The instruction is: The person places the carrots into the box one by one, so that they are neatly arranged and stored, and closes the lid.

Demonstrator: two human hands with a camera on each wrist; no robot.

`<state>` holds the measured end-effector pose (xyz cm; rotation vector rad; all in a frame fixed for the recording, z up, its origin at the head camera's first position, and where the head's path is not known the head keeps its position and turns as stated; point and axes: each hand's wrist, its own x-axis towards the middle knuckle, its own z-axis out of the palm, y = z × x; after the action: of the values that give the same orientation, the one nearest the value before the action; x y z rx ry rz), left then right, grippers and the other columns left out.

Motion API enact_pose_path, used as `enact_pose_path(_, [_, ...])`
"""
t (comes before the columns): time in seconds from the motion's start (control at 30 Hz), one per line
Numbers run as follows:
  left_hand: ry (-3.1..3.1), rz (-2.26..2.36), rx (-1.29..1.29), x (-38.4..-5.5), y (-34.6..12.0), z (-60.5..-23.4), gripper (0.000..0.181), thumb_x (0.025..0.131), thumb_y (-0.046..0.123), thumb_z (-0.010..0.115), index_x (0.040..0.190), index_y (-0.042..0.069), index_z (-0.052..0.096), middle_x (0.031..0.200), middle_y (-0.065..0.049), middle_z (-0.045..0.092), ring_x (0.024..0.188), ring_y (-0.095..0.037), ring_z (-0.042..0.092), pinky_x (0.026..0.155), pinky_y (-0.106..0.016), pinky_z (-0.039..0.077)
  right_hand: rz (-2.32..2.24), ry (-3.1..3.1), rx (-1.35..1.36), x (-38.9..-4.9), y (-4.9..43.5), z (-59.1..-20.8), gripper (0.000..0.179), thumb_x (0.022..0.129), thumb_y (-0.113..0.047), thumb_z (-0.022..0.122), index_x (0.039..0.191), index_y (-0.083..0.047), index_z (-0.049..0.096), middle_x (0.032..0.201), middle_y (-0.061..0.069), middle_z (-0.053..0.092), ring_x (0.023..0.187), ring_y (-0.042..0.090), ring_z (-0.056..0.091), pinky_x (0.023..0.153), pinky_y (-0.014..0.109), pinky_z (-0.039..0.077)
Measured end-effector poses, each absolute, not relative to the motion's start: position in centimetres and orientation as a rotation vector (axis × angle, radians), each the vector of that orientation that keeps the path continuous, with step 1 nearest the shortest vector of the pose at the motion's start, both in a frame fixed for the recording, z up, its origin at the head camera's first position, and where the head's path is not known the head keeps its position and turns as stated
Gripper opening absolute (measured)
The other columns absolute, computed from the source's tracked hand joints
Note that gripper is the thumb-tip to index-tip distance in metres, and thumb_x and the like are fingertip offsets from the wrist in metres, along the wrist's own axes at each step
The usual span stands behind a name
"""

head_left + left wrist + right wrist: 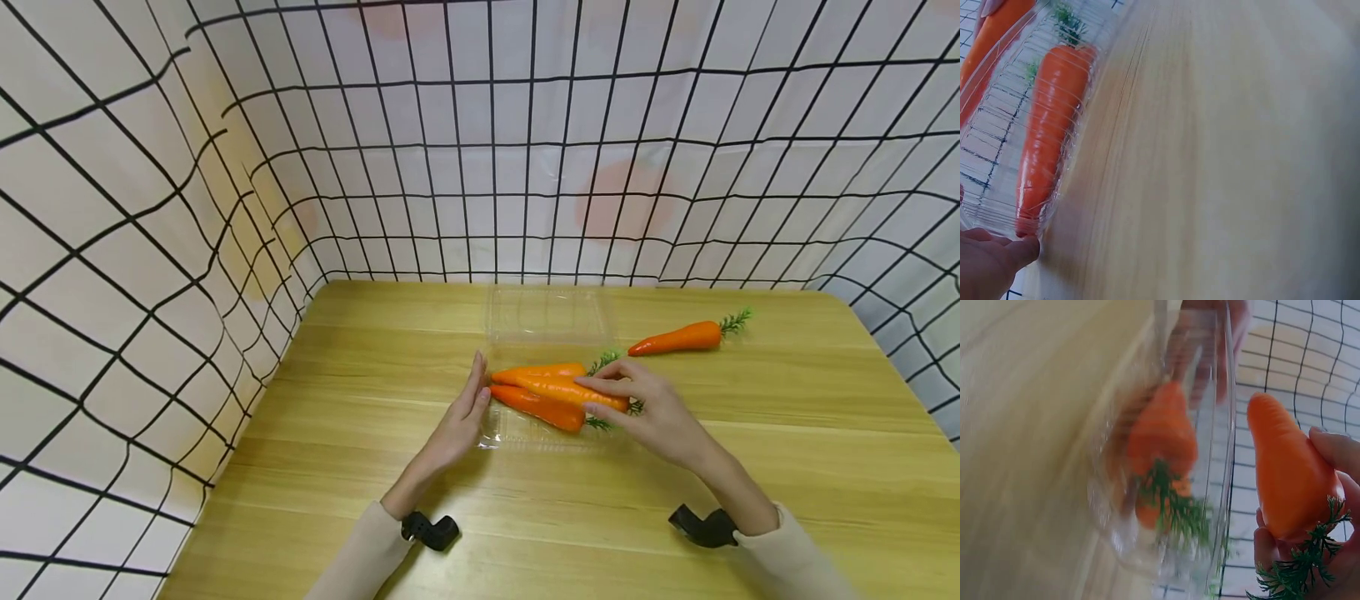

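My right hand point(651, 408) pinches an orange carrot point(558, 387) near its thick, leafy end, thumb on one side and fingers on the other. In the right wrist view that carrot point(1285, 469) is held above the rim of a clear plastic box point(1230, 425). Two more carrots lie inside the box: a redder one point(547, 409) at the front and a lighter one point(551, 371) behind. At the box's left end my left hand point(457, 421) rests with its fingers extended against the wall, as the left wrist view shows near the front carrot's tip point(1029, 215).
The box's clear lid point(547, 315) lies folded back behind it. A separate carrot point(678, 338) with green leaves rests on the wooden table point(360, 400) at the right rear. Black wire grid point(510, 171) stands along the back and sides.
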<state>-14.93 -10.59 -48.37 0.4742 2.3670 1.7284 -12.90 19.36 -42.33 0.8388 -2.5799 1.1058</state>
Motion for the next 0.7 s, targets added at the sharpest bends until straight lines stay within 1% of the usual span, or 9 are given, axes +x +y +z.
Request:
enact_pose_path(0.1, [2.375, 1.723, 0.475, -15.0, -10.6, -48.4, 0.062, 0.115, 0.019, 0.03, 0.167, 0.009, -0.004, 0.175, -0.016, 0.006, 0.161, -0.033, 0.013, 0.131, -0.052, 0.013, 1.126, -2.581, 0.871, -12.7, 18.6, -42.5, 0.039, 0.088, -0.012, 0.082, 0.127, -0.017, 0.076, 0.113, -0.003, 0.068, 0.097, 0.006, 0.055, 0.071, 0.021, 0.047])
enact_pose_path(0.2, [2.376, 1.718, 0.473, -15.0, -10.6, -48.4, 0.063, 0.115, 0.021, 0.03, 0.167, 0.01, -0.004, 0.175, -0.016, 0.007, 0.161, -0.033, 0.012, 0.131, -0.052, 0.012, 1.123, -2.586, 0.898, -12.5, 17.9, -42.6, 0.039, 0.088, -0.013, 0.082, 0.127, -0.016, 0.076, 0.111, -0.004, 0.068, 0.096, 0.006, 0.054, 0.073, 0.022, 0.046])
enact_pose_path(0.3, [2.368, 1.723, 0.477, -14.9, -10.6, -48.4, 0.063, 0.115, 0.02, 0.03, 0.167, 0.01, -0.004, 0.175, -0.016, 0.006, 0.161, -0.033, 0.012, 0.131, -0.052, 0.013, 1.093, -2.595, 0.907, -12.4, 17.3, -42.9, 0.037, 0.089, -0.015, 0.082, 0.126, -0.016, 0.077, 0.109, -0.005, 0.068, 0.095, 0.006, 0.052, 0.076, 0.023, 0.045])
enact_pose_path(0.5, [2.359, 1.714, 0.492, -14.8, -10.7, -48.3, 0.062, 0.115, 0.017, 0.029, 0.167, 0.01, -0.005, 0.175, -0.016, 0.004, 0.161, -0.034, 0.011, 0.131, -0.053, 0.014, 1.081, -2.606, 0.964, -12.2, 16.5, -43.5, 0.038, 0.09, -0.015, 0.081, 0.127, -0.011, 0.075, 0.106, -0.004, 0.067, 0.093, 0.005, 0.051, 0.076, 0.023, 0.043])
enact_pose_path(0.7, [2.369, 1.717, 0.502, -14.8, -10.7, -48.3, 0.062, 0.115, 0.015, 0.029, 0.167, 0.009, -0.005, 0.174, -0.018, 0.005, 0.161, -0.035, 0.012, 0.131, -0.054, 0.014, 1.079, -2.647, 0.966, -12.0, 16.0, -43.7, 0.039, 0.091, -0.02, 0.081, 0.128, -0.012, 0.075, 0.105, -0.005, 0.065, 0.094, 0.004, 0.051, 0.077, 0.023, 0.046])
